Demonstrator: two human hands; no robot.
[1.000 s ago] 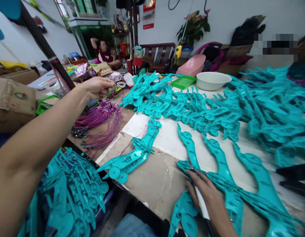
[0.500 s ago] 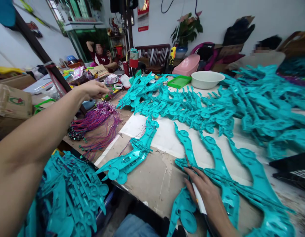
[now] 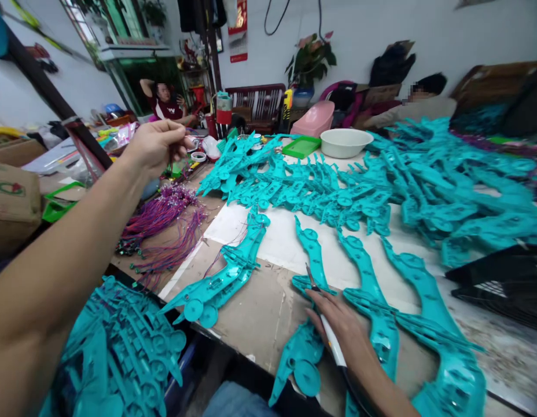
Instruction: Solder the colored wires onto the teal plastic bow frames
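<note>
My left hand point(image 3: 158, 145) is raised above the bundle of purple and red wires point(image 3: 160, 217), its fingers pinched together. Whatever they may hold is too small to make out. In my right hand point(image 3: 338, 318) is a soldering iron point(image 3: 332, 341) with a white handle, a black cord and a thin tip pointing away from me. That hand rests over a teal plastic gun-shaped shell point(image 3: 312, 249), partly covering it. Left of it lies a teal shell with wires point(image 3: 238, 266). Two more teal shells point(image 3: 370, 278) lie to the right.
Rows of teal shells point(image 3: 294, 191) fill the back of the table, beside a green tray point(image 3: 302, 147) and white basin point(image 3: 345, 143). More teal parts point(image 3: 129, 341) are heaped below left. A dark post point(image 3: 64, 110) rises at left. Two people sit beyond the table.
My left hand has lifted and drawn back slightly, its fingers now curled in a pinch. My right hand keeps the soldering iron over the same shell. The view has shifted a little.
</note>
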